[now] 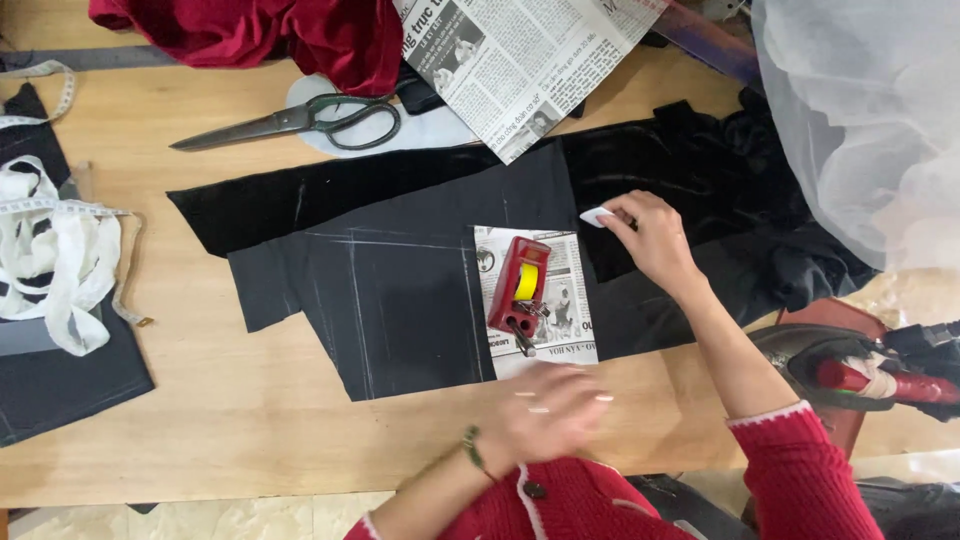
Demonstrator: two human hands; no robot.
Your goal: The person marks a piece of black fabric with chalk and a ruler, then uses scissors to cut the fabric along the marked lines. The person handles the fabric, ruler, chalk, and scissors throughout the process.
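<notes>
Chalk (597,215) pinched in right hand (655,240) over black fabric (400,290), wooden table (220,420).

Right fingers closed on the white chalk piece at the fabric's upper mid area; left hand (550,410) blurred at the near table edge, just below a newspaper pattern piece (565,300), can't tell open or shut from my feed. Red tape dispenser (520,285) w/ yellow roll inside sits on that paper. Chalk lines show on the fabric. Scissors (300,120) lie beyond it, by red velvet (260,30) & a newspaper sheet (520,60). White strips (60,250) at left, iron (850,370) at right, white sheer cloth (870,120) top right.
</notes>
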